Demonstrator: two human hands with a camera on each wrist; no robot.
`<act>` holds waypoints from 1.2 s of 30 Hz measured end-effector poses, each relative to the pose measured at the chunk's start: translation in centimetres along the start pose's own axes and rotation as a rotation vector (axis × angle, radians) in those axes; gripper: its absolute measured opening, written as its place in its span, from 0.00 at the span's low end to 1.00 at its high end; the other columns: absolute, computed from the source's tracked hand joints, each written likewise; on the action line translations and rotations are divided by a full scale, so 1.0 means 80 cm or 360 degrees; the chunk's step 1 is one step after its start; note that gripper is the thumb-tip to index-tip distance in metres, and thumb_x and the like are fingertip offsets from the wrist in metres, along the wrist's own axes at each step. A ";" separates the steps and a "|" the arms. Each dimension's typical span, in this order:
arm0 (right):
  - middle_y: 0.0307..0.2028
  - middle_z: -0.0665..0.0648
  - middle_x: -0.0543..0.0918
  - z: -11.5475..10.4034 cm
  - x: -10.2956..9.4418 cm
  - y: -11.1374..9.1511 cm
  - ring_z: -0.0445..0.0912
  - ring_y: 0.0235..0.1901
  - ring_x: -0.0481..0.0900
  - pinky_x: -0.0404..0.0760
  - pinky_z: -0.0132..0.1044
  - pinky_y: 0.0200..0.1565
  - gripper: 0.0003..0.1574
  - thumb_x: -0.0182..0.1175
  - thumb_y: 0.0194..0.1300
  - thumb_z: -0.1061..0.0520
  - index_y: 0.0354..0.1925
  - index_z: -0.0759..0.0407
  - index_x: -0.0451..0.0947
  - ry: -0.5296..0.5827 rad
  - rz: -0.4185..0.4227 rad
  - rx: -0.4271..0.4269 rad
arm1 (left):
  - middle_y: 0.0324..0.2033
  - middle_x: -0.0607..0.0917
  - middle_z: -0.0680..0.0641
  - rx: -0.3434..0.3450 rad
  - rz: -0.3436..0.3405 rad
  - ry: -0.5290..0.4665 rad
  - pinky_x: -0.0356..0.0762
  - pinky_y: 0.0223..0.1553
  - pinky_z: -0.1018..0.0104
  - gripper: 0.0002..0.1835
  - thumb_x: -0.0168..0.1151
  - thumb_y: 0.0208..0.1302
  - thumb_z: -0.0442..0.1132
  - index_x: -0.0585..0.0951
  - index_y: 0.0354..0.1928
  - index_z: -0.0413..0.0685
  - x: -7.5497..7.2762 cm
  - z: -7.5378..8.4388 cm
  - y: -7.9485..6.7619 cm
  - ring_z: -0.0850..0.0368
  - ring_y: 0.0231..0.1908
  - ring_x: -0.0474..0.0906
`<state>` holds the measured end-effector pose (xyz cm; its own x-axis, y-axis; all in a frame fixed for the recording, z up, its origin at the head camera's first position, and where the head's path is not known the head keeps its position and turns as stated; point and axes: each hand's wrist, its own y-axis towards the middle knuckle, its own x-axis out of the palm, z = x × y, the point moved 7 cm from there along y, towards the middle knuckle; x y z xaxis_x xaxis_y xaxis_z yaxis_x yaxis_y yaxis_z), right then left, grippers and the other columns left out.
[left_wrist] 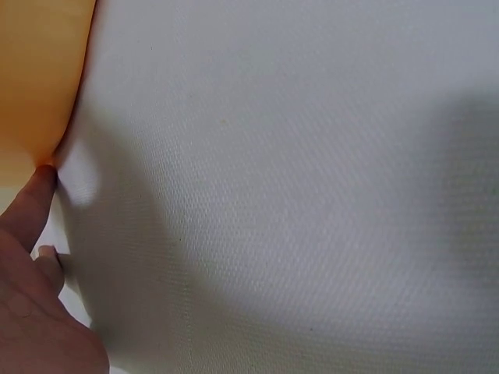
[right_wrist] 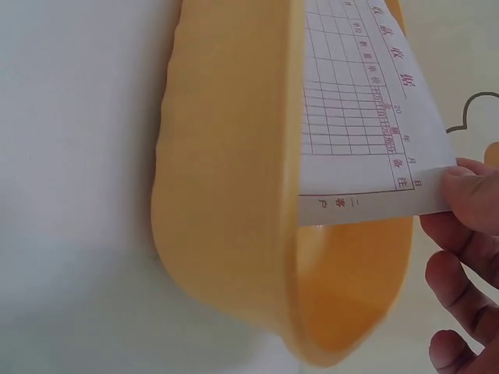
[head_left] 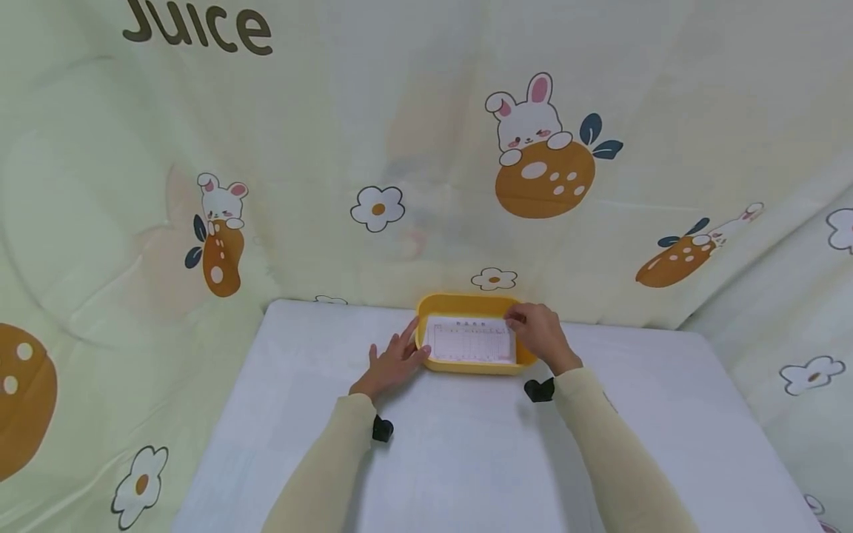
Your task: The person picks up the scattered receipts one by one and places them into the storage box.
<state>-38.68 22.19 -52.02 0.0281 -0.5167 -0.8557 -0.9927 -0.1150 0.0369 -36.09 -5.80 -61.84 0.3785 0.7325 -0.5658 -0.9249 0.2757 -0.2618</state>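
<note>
A yellow plastic basket (head_left: 476,368) stands at the far side of the table, with a white receipt form (head_left: 469,342) printed in red lines lying within its rim. My right hand (head_left: 541,334) pinches the form's upper right corner between thumb and forefinger. In the right wrist view that edge of the form (right_wrist: 351,93) spans the basket's opening, while the other fingers curl loosely beside it. My left hand (head_left: 392,364) rests at the basket's left end, fingers spread. The left wrist view has one of its fingertips (left_wrist: 47,173) touching the yellow outer wall (left_wrist: 39,78).
The white-covered table (head_left: 466,451) extends in front of the basket and to both sides. Close behind the basket hangs a pale curtain (head_left: 300,222) printed with rabbits, fruit and flowers. Black wrist cameras (head_left: 538,390) sit under both sleeves.
</note>
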 end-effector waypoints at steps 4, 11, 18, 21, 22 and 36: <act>0.44 0.63 0.89 0.000 0.002 0.000 0.59 0.42 0.80 0.84 0.54 0.50 0.07 0.63 0.77 0.66 0.47 0.66 0.88 0.0001 0.0085 -0.0036 | 0.83 0.61 0.52 0.0004 0.0002 0.0023 0.16 0.77 0.37 0.42 0.51 0.78 0.69 0.48 0.87 0.79 0.001 -0.001 0.002 0.44 0.84 0.39; 0.49 0.67 0.89 0.001 0.000 -0.013 0.63 0.49 0.77 0.73 0.64 0.61 0.13 0.64 0.78 0.62 0.54 0.69 0.87 -0.0011 0.0276 -0.0047 | 0.83 0.60 0.52 0.0029 -0.0030 0.0035 0.16 0.77 0.37 0.43 0.50 0.78 0.70 0.47 0.87 0.79 0.005 0.001 0.006 0.44 0.84 0.39; 0.53 0.69 0.86 0.008 0.002 -0.028 0.65 0.55 0.75 0.73 0.62 0.66 0.17 0.61 0.81 0.60 0.58 0.70 0.85 0.0119 0.0318 0.0061 | 0.83 0.59 0.52 0.0026 -0.0027 0.0034 0.16 0.77 0.37 0.42 0.51 0.78 0.69 0.47 0.87 0.79 0.006 0.003 0.008 0.44 0.84 0.40; 0.56 0.70 0.86 0.009 0.001 -0.036 0.66 0.58 0.75 0.70 0.64 0.68 0.17 0.60 0.81 0.60 0.59 0.71 0.85 0.0166 0.0358 0.0066 | 0.83 0.60 0.52 0.0019 -0.0030 0.0042 0.15 0.77 0.37 0.42 0.51 0.78 0.69 0.47 0.87 0.79 0.006 0.001 0.010 0.44 0.84 0.39; 0.57 0.71 0.85 0.009 0.001 -0.039 0.66 0.59 0.74 0.68 0.65 0.68 0.17 0.60 0.81 0.60 0.59 0.71 0.84 0.0182 0.0376 0.0061 | 0.83 0.60 0.52 0.0017 -0.0028 0.0044 0.15 0.77 0.37 0.42 0.51 0.78 0.69 0.47 0.87 0.79 0.006 0.000 0.011 0.44 0.84 0.40; 0.60 0.71 0.84 -0.016 0.015 -0.090 0.68 0.65 0.73 0.64 0.67 0.70 0.18 0.58 0.81 0.61 0.60 0.72 0.83 0.0386 0.0606 -0.0103 | 0.80 0.66 0.50 0.0036 0.0076 0.0072 0.18 0.77 0.34 0.42 0.48 0.81 0.67 0.44 0.87 0.75 -0.007 -0.017 0.010 0.40 0.84 0.43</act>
<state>-31.36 21.35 -52.66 -0.3035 -0.7151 -0.6297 -0.9284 0.0732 0.3644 -36.98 -6.81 -62.78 0.3346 0.7166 -0.6120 -0.9423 0.2554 -0.2162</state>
